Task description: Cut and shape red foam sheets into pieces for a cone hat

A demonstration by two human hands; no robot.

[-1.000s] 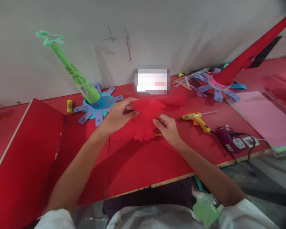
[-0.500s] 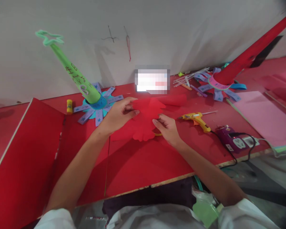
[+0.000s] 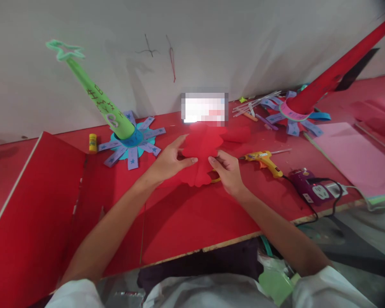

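Observation:
Between my hands, above the red tabletop, is a red paper cutout (image 3: 201, 143) with a scalloped edge. My left hand (image 3: 175, 160) pinches its left side, thumb on the near face. The right side is gripped by my right hand (image 3: 226, 169), its thumb close to the other one. A bit of a yellow handle (image 3: 215, 176) shows beside my right fingers; the rest of it is hidden. Behind the cutout lies more red paper (image 3: 239, 134), partly covered.
A yellow glue gun (image 3: 266, 161) and a purple power adapter (image 3: 311, 186) lie at right. A green paper cone (image 3: 105, 102) stands left near a glue stick (image 3: 93, 143), a red cone (image 3: 336, 64) far right. Pink sheets (image 3: 356, 158) lie by the right edge; a red board (image 3: 41, 214) stands left.
My left hand has moved right, closer to my right hand. The cutout has shifted and now appears flatter and more upright. My right hand has barely moved.

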